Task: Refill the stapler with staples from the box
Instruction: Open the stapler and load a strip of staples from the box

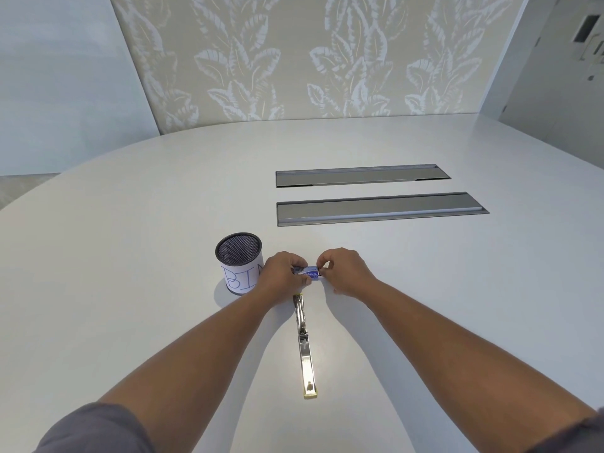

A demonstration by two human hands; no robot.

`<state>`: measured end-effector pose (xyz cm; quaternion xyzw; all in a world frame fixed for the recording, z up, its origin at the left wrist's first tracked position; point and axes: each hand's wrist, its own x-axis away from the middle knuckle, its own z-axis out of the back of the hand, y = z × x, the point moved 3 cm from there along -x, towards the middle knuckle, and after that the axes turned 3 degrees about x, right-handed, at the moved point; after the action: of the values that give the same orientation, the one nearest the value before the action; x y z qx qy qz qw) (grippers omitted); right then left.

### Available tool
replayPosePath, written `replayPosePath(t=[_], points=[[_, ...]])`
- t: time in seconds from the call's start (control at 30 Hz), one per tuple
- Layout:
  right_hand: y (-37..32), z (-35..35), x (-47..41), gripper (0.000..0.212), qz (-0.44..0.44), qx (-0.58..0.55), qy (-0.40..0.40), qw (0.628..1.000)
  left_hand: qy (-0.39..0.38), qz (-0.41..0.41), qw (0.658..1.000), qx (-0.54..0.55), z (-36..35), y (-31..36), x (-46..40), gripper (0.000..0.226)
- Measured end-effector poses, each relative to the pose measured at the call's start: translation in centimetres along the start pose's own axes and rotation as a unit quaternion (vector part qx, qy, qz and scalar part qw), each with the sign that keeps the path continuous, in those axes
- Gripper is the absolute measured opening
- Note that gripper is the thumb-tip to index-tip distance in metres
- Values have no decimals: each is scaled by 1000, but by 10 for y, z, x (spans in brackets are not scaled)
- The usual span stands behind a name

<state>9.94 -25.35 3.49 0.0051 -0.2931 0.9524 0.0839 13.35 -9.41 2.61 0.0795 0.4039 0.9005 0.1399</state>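
Both hands grip the staple box (307, 273): left hand (283, 278) pinching one end, right hand (346, 273) the other. Stapler (304, 346) lies open on the counter (425, 289), long axis toward us, just below our grip.

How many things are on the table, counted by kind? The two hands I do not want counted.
Stapler, lying opened out flat: 1
Staple box, blue, held by both hands: 1
Mesh cup with a paper label: 1
Grey cover panels set in the table: 2 (far, near)
Total: 5
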Motion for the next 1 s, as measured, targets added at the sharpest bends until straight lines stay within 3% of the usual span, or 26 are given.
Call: replayPosePath(t=[0.27,0.43,0.77,0.9,1.0], points=[[2,0,-4,7,29,6,-6,1000,-2,8,1000,6,-1,-1,0,30],[5,1,0,4,52,-6,30,998,-4,11,1000,14,-1,-1,0,29],[1,2,14,14,96,-29,55,993,1,-3,1000,8,0,-1,0,29],[3,3,16,15,88,-99,74,988,-3,0,1000,6,0,0,0,27],[7,7,18,12,47,-234,69,969,-6,1,1000,10,0,-1,0,26]])
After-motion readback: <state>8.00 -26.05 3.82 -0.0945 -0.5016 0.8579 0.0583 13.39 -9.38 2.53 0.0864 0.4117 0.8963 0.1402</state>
